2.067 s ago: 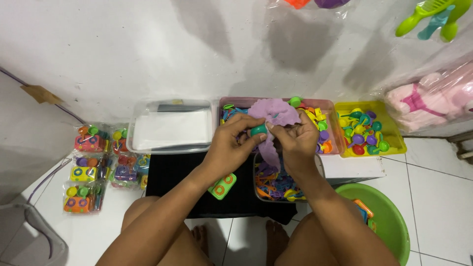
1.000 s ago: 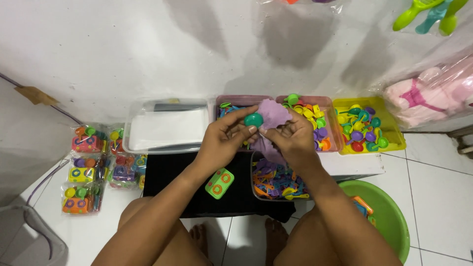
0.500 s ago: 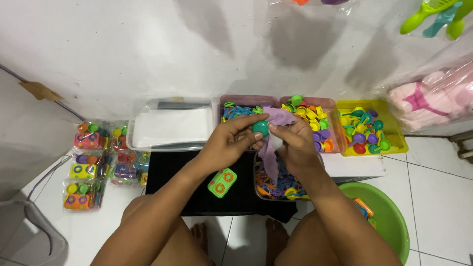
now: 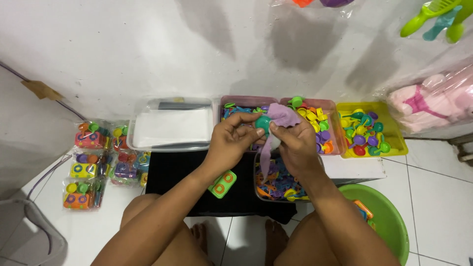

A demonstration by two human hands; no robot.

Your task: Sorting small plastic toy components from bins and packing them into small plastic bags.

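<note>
Mid-step, by the look of it: fitting a small teal round piece (image 4: 262, 123) into or against a purple soft sheet (image 4: 282, 115), both held up over the trays. Cannot tell whether bag, cloth or wrap.

Left hand (image 4: 230, 142) closed in a pinch, thumb and fingertips on the teal round piece, nothing else in it. Right hand (image 4: 297, 146) curled shut on the purple soft sheet, bunching its upper part beside the piece; sheet and piece touching.

Location: above the near edge of the pink tray (image 4: 333, 106) of small coloured toys, between it and the clear tub (image 4: 255, 173) of mixed coloured pieces, close in front of the person.

Orientation: bunched top of the sheet up near the pink tray, a narrow tail hanging down toward the clear tub and the person. Long axis roughly top-to-bottom in the head view, leaning slightly left at the bottom. Teal piece round, no clear long axis; facing not readable.

Next move, as a judgement: calls for a steady pinch on the piece while opening or spreading the sheet with the other hand, hanging tail kept out of the tub.

Around: clear bin (image 4: 170, 146) with white sheets at left, yellow tray (image 4: 397, 143) at right, black mat (image 4: 172, 172) with a green tile toy (image 4: 222, 184), green basin (image 4: 391, 219), packed toy bags (image 4: 88, 165) far left.
</note>
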